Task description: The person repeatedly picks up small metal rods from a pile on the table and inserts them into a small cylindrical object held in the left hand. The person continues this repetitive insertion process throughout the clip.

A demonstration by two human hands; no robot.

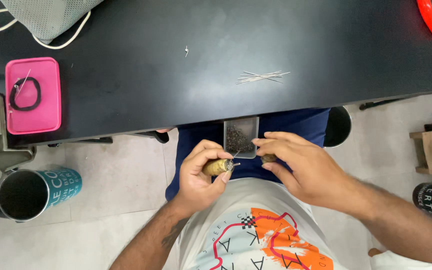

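We see the left hand [198, 175] wrapped around a small yellowish wooden handle [216, 167] with a metal tip pointing right, held above the lap. Right hand [296, 167] pinches a small dark brownish piece [269, 158] between thumb and fingers, just beside the tip; we can't tell whether they touch. Between both hands, a small grey tray [241, 136] of dark tiny parts sits on the lap at the worktop [176, 75] edge. On the worktop: a bundle of thin metal pins [262, 76], a pink tray [32, 95] holding a black loop. A teal cup [36, 192] lies left on the floor.
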